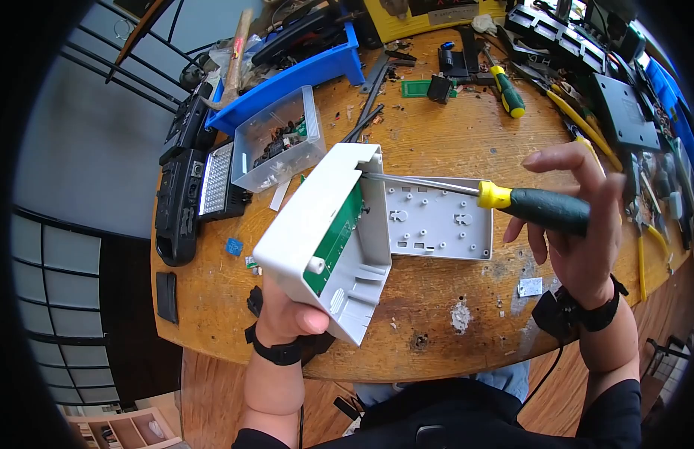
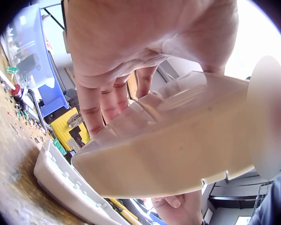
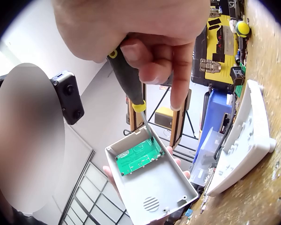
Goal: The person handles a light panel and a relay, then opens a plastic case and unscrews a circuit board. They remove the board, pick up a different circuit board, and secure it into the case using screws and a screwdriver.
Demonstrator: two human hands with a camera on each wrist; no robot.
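Note:
My left hand (image 1: 287, 310) grips a white plastic housing (image 1: 302, 224), tilted up off the table. Its fingers (image 2: 91, 110) are spread along one side of the housing in the left wrist view. Inside the housing a green circuit board (image 3: 140, 157) lies against the floor at one end. My right hand (image 1: 579, 217) holds a screwdriver (image 1: 541, 208) by its dark green and yellow handle. The screwdriver's shaft reaches into the housing, its tip at a corner of the board in the right wrist view. Beyond the housing, a matching white cover (image 1: 440, 221) lies inside up on the table.
A clear plastic box (image 1: 279, 142) of small parts and a blue bin (image 1: 287, 78) stand at the back left. A second screwdriver (image 1: 508, 91) lies at the back. Pliers (image 1: 650, 251) and other tools crowd the right edge. A black toolbox (image 1: 184, 187) stands left.

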